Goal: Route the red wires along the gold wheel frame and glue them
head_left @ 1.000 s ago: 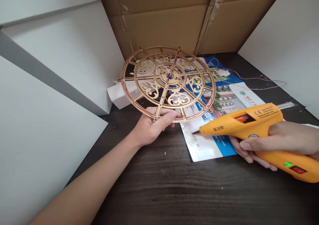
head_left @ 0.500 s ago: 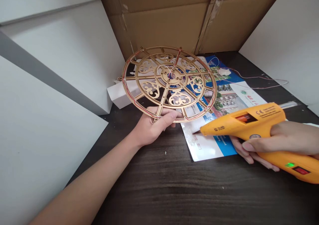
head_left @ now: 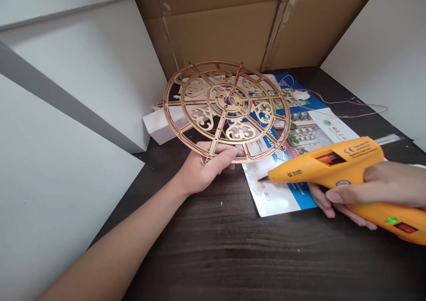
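A round gold metal frame with spokes, scrollwork and thin red and white wires around its rim is held tilted above the table. My left hand grips its near edge, thumb on top and fingers beneath. On the right, my right hand is wrapped round a yellow glue gun with a glue stick in its back and a green light lit. The gun's nozzle points left, at the near-left corner of a printed brochure, just right of the gold frame. Whether the tip touches the paper I cannot tell.
The dark wood table has small white bits on it. Behind stands a cardboard panel. White boxes rise at the left, and a white panel at the right. A small white box and loose wires lie near the frame.
My right hand and the glue gun have shifted very slightly to the right. My left hand and the gold frame look almost unmoved.
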`<move>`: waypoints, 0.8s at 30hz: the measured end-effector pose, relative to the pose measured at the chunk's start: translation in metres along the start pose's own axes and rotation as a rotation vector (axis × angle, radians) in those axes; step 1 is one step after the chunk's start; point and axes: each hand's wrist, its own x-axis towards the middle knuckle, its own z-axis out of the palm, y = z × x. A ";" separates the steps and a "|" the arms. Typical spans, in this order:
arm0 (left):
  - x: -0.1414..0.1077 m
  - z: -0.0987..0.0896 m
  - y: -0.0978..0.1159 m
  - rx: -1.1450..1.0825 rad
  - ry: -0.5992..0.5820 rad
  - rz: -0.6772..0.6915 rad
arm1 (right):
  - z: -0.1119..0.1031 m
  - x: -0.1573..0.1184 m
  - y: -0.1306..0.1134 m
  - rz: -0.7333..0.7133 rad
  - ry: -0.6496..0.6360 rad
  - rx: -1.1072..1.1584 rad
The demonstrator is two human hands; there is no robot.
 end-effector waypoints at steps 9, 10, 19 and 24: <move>-0.001 0.000 0.001 0.016 0.000 -0.015 | 0.000 0.003 -0.002 -0.029 0.001 -0.050; -0.001 0.000 0.001 0.015 0.001 -0.016 | -0.001 0.003 -0.003 -0.029 0.001 -0.067; -0.001 0.000 0.000 0.011 0.005 -0.007 | -0.002 0.005 0.001 -0.095 -0.027 -0.044; -0.001 0.000 0.000 0.009 0.004 -0.020 | -0.003 0.006 0.002 -0.073 -0.038 -0.051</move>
